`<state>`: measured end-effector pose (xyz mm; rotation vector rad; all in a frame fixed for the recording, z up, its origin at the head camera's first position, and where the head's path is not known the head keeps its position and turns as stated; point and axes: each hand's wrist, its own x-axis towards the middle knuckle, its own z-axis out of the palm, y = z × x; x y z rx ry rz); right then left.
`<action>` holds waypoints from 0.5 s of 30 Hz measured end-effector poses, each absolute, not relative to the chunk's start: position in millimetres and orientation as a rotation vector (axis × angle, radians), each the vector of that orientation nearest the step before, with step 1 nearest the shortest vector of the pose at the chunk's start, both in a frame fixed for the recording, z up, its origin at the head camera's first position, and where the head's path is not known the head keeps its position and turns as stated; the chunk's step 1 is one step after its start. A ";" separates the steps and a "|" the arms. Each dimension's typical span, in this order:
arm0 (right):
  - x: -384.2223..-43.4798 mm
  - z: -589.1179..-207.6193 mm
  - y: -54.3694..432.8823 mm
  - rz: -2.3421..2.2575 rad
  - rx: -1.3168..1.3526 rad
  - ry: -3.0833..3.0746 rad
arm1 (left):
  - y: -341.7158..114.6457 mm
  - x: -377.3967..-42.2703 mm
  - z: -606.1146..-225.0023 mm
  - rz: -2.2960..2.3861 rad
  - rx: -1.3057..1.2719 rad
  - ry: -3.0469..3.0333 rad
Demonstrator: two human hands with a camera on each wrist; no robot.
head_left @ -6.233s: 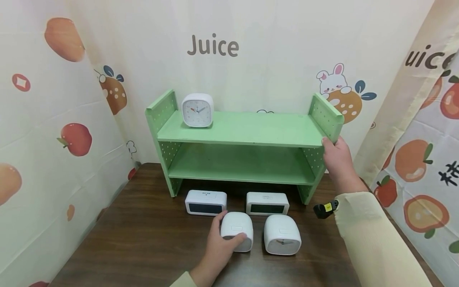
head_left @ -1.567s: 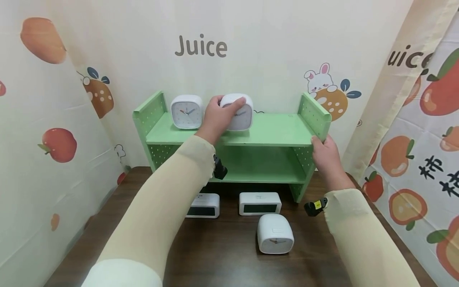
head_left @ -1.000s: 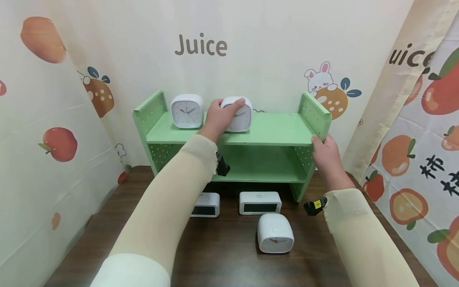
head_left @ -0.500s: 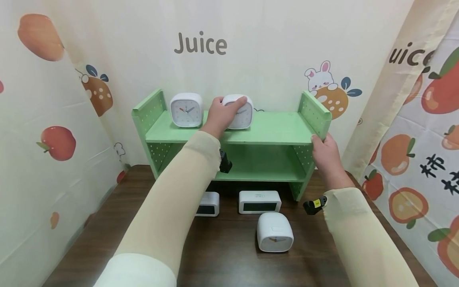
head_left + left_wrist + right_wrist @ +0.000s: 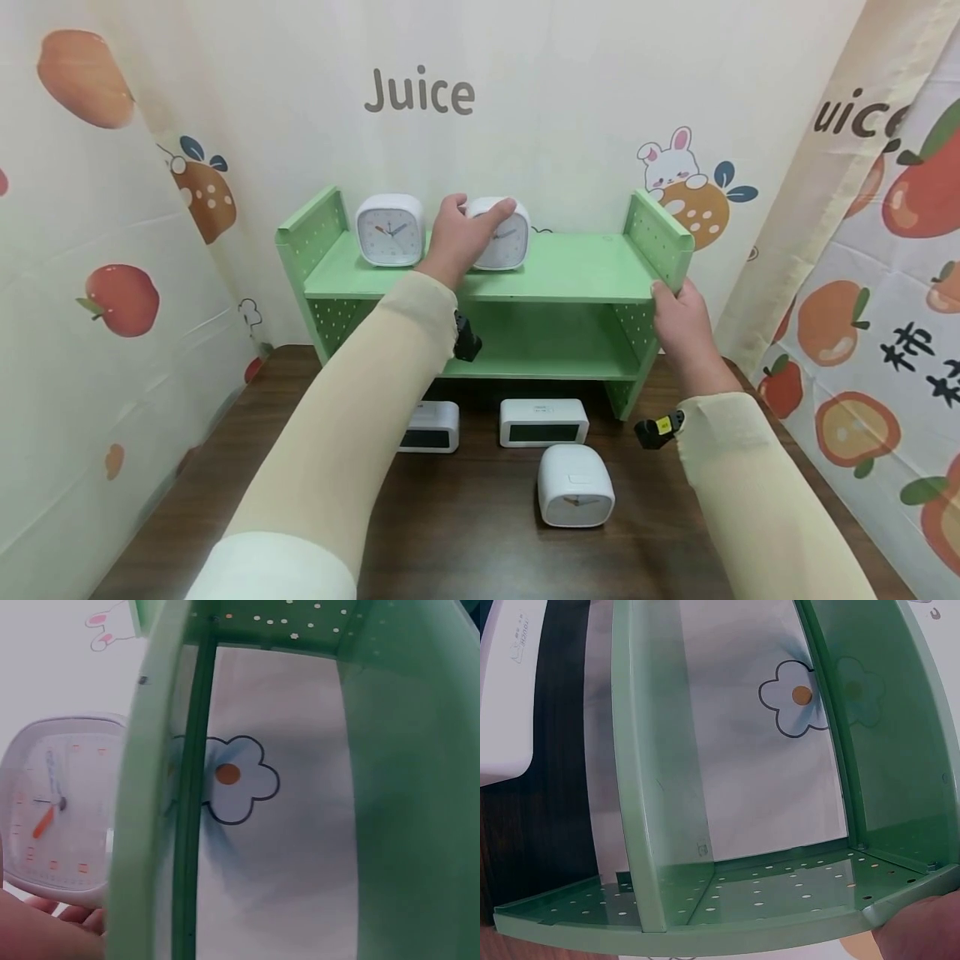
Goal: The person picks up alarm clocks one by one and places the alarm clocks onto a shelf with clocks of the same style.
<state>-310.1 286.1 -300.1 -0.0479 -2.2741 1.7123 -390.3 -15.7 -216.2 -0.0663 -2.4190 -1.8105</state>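
Behind and on both sides of the scene hangs a pale printed cloth [image 5: 555, 150], with fruit, a rabbit and the word "Juice" on it. Before it spreads a dark wooden worktop [image 5: 480, 550], and on that stands a green shelf [image 5: 570, 275] with two boards and perforated end panels. Two cream sleeves, the left sleeve [image 5: 345, 400] and the right sleeve [image 5: 757, 483], reach forward. The right hand [image 5: 686, 329] grips the shelf's right end, thumb on the front edge. The left hand [image 5: 457, 246] holds a white clock [image 5: 512, 246] at the middle of the upper board, thumb over its top, fingers at its side. Near it, to its left, a second clock [image 5: 390, 237] faces forward. On the worktop sit two white boxes with dark panels, the right box [image 5: 543, 412] in full view and the left box [image 5: 442, 414] partly behind the sleeve. Just in front of the right box stands a third clock [image 5: 576, 479]. Each cuff carries a small black device [image 5: 467, 340].
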 end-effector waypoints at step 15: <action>-308.8 -300.1 286.1 1.697 -0.052 -2.277 | -23.0 -365.0 -193.1 -1.667 -0.230 -2.323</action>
